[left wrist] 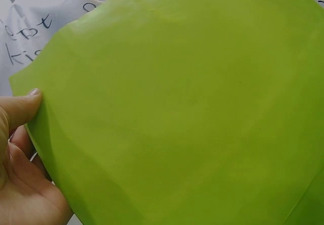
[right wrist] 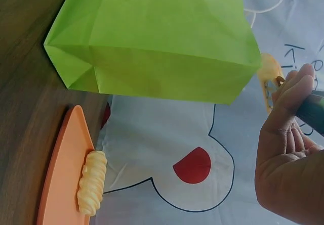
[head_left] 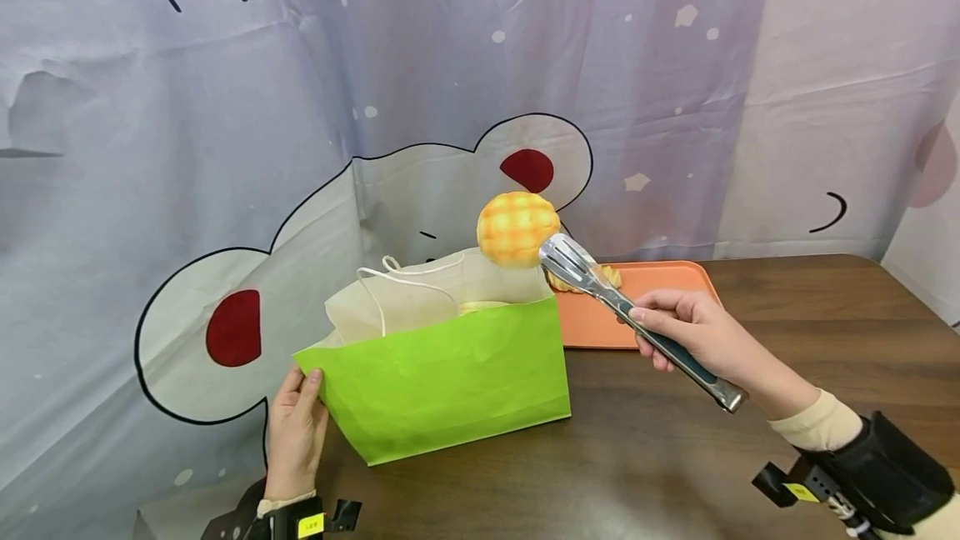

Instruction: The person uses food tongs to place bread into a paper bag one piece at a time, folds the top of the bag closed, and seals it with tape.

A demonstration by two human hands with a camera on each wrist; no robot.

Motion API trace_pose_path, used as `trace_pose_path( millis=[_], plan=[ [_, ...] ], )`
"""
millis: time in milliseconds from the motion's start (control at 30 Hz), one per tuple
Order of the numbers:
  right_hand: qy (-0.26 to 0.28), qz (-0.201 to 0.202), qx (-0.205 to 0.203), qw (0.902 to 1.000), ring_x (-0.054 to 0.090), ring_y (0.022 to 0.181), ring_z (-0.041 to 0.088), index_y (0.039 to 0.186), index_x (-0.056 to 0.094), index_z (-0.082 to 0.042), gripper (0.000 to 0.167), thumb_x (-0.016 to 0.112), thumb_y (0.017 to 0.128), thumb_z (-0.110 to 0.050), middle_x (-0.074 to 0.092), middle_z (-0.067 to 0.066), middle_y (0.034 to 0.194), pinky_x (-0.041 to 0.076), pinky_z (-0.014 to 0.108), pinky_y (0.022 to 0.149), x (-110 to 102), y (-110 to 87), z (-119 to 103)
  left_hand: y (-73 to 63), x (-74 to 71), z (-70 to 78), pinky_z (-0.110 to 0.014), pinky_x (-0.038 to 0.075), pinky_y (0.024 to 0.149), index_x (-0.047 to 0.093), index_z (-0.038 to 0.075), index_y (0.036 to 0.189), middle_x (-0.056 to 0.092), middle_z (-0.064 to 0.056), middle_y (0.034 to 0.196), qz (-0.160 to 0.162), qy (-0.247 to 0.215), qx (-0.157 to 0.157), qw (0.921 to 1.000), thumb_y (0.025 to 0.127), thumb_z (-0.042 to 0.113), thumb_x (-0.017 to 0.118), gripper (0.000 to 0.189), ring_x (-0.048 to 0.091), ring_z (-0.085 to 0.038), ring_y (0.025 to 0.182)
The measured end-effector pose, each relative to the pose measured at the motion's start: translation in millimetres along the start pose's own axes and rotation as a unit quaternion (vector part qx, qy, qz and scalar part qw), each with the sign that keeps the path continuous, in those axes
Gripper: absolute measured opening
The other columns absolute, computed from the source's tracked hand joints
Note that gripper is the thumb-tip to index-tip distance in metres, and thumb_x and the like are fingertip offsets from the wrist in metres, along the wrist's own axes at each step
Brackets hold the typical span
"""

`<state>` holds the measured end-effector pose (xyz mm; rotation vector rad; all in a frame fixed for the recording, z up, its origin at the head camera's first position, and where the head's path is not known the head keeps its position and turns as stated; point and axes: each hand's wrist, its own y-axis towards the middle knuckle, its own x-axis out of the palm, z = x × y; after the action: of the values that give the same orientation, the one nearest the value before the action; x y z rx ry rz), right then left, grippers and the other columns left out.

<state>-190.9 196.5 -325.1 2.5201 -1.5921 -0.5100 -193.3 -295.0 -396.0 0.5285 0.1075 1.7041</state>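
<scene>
A bright green paper bag (head_left: 450,382) with white cord handles (head_left: 412,275) stands tilted on the table, its pale inside showing at the top. My left hand (head_left: 295,432) pinches the bag's left edge, thumb in front, as the left wrist view also shows. My right hand (head_left: 693,327) grips metal tongs (head_left: 611,297) with dark handles. At the tongs' tips a round yellow bun (head_left: 516,229) with a criss-cross top is held up over the right side of the bag's mouth. Something pale yellow (head_left: 482,306) peeks out just inside the bag's rim.
Behind the bag to the right lies an orange tray (head_left: 671,277). A twisted bread roll (right wrist: 92,183) rests on it. The brown wooden table (head_left: 825,307) extends to the right, and a printed cloth (head_left: 420,48) hangs behind everything.
</scene>
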Motion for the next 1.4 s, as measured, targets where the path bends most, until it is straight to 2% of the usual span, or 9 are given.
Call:
trace_pose_path(
  millis=[300, 500, 700, 900, 1100, 1400],
  plan=[
    [-0.04, 0.012, 0.0, 0.9991, 0.06, 0.054, 0.01, 0.104, 0.063, -0.003, 0.013, 0.053, 0.104, -0.011, 0.063, 0.001, 0.071, 0.055, 0.03, 0.049, 7, -1.7, 3, 0.6, 0.7, -0.3, -0.016, 0.052, 0.084, 0.059, 0.012, 0.119, 0.059, 0.005, 0.106, 0.002, 0.0, 0.001, 1.0, 0.106, 0.003, 0.042, 0.023, 0.06, -0.005, 0.098],
    [-0.082, 0.023, -0.001, 0.9964, 0.06, 0.053, 0.014, 0.102, 0.062, 0.002, 0.015, 0.056, 0.103, -0.012, 0.063, 0.009, 0.069, 0.054, 0.031, 0.049, 10, -2.3, 3, 0.5, 0.8, -0.2, -0.016, 0.052, 0.084, 0.059, 0.012, 0.12, 0.059, 0.005, 0.107, -0.001, 0.0, 0.002, 1.0, 0.106, 0.003, 0.042, 0.024, 0.06, -0.005, 0.098],
    [-0.135, 0.044, 0.004, 0.9899, 0.06, 0.052, 0.016, 0.099, 0.063, -0.004, 0.014, 0.059, 0.102, -0.017, 0.063, 0.014, 0.069, 0.054, 0.032, 0.05, 12, -3.5, 3, -0.4, 0.5, 0.1, -0.016, 0.052, 0.083, 0.06, 0.013, 0.118, 0.059, 0.006, 0.105, 0.003, -0.002, -0.002, 1.0, 0.106, 0.003, 0.042, 0.024, 0.06, -0.004, 0.097],
    [-0.169, 0.058, 0.003, 0.9839, 0.06, 0.051, 0.016, 0.097, 0.064, -0.009, 0.011, 0.06, 0.101, -0.019, 0.063, 0.006, 0.067, 0.053, 0.032, 0.05, 13, -4.7, 3, -0.7, 0.5, 0.0, -0.016, 0.052, 0.083, 0.06, 0.013, 0.118, 0.059, 0.006, 0.105, 0.007, -0.002, -0.004, 1.0, 0.106, 0.004, 0.042, 0.023, 0.06, -0.005, 0.097],
    [-0.174, 0.062, -0.008, 0.9827, 0.06, 0.051, 0.015, 0.098, 0.064, -0.01, 0.009, 0.06, 0.101, -0.018, 0.063, 0.012, 0.068, 0.053, 0.033, 0.049, 14, -5.5, 6, -1.1, 0.4, -0.7, -0.016, 0.052, 0.084, 0.059, 0.012, 0.119, 0.059, 0.005, 0.107, 0.013, -0.002, -0.005, 0.9999, 0.106, 0.003, 0.042, 0.024, 0.06, -0.005, 0.098],
    [-0.168, 0.065, -0.015, 0.9835, 0.059, 0.051, 0.015, 0.1, 0.064, -0.009, 0.009, 0.06, 0.101, -0.016, 0.063, 0.008, 0.068, 0.052, 0.032, 0.049, 16, -6.8, 7, -1.6, 0.8, 0.1, -0.016, 0.052, 0.083, 0.059, 0.012, 0.12, 0.059, 0.005, 0.107, 0.012, 0.007, -0.006, 0.9999, 0.106, 0.005, 0.043, 0.023, 0.06, -0.005, 0.098]
  ],
)
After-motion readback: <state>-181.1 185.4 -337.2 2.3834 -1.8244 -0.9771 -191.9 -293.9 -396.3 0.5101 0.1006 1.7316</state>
